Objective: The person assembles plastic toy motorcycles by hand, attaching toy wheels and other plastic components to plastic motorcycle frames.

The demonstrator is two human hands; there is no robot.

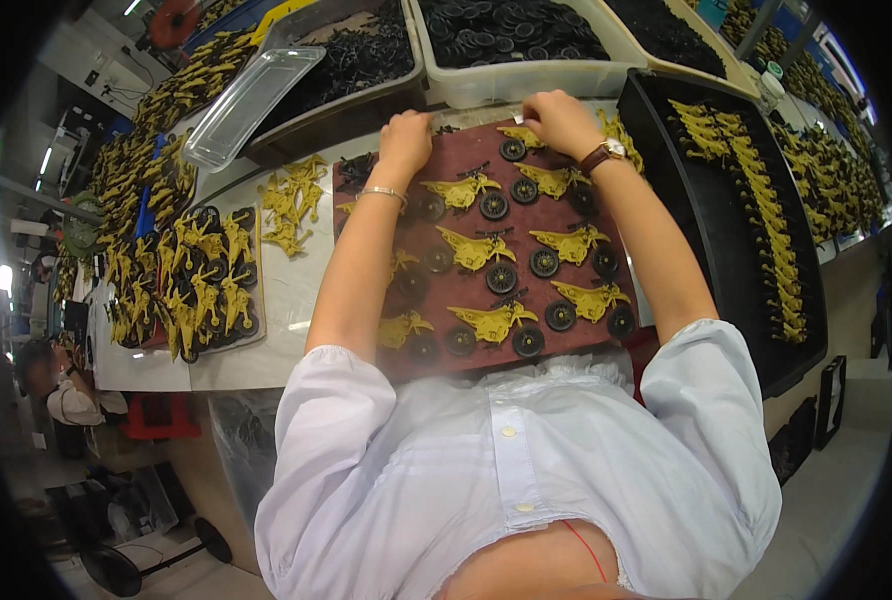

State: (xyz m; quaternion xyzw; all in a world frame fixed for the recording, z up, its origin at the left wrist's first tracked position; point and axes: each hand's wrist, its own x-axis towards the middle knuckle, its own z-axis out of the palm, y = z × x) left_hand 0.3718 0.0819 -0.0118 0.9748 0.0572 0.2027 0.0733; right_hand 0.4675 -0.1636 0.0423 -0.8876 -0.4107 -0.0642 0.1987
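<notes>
Bins of black wheels (511, 35) sit far. Both hands, left hand (406, 135) and right hand (558, 120), press curled on the far edge of the red board (471, 290) of yellow toy bikes (476, 250), holding nothing.

matt maroon board (466, 290), glossy yellow plastic motorcycles (493, 322) (black wheels), clear plastic lid (251, 105)

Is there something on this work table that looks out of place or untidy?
Mostly it is orderly: yellow toy motorcycle bodies lie in rows with black wheels on the dark red board. One loose heap of yellow parts lies unsorted on the table left of the board, and a clear plastic lid rests askew against a bin.
</notes>
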